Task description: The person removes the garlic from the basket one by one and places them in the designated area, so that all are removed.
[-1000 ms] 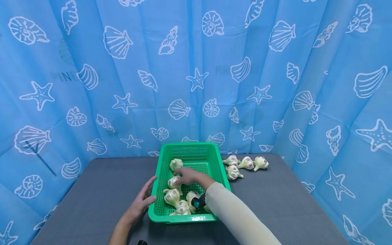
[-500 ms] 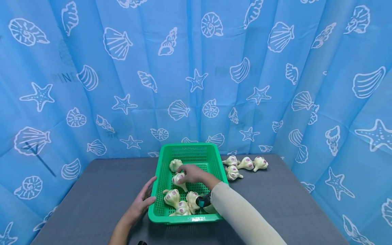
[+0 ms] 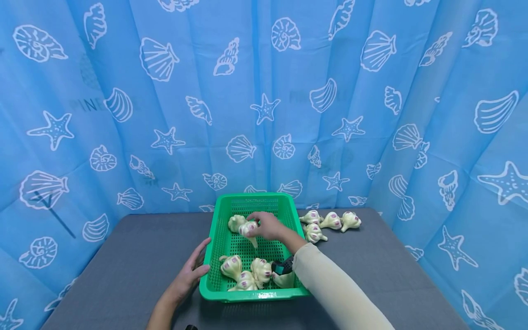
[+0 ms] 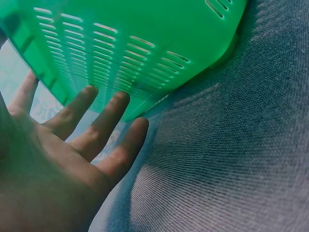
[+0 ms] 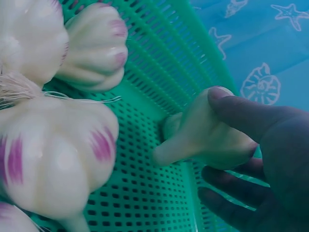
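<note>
A green plastic basket [image 3: 294,224] with slotted walls stands on the grey table. My right hand [image 3: 267,225] is inside it, pinching a garlic bulb [image 3: 247,228] between thumb and fingers, its stem pointing down. In the right wrist view, the thumb presses on the held garlic bulb [image 5: 212,130] from above. Another bulb [image 3: 236,222] lies just left of it in the basket. Several more bulbs [image 3: 232,266] sit in the near end. My left hand [image 3: 186,275] rests at the basket's left rim, its fingers [image 4: 96,130] spread along the outer wall.
Several garlic bulbs [image 3: 331,220] lie on the table right of the basket. A blue curtain [image 3: 264,91] with white shells hangs behind the table [image 3: 371,275]. A black band [image 3: 283,266] on the right wrist overlaps the near bulbs.
My right hand has lifted the garlic bulb and carried it right and toward the basket's far end. The left hand has stayed at the rim.
</note>
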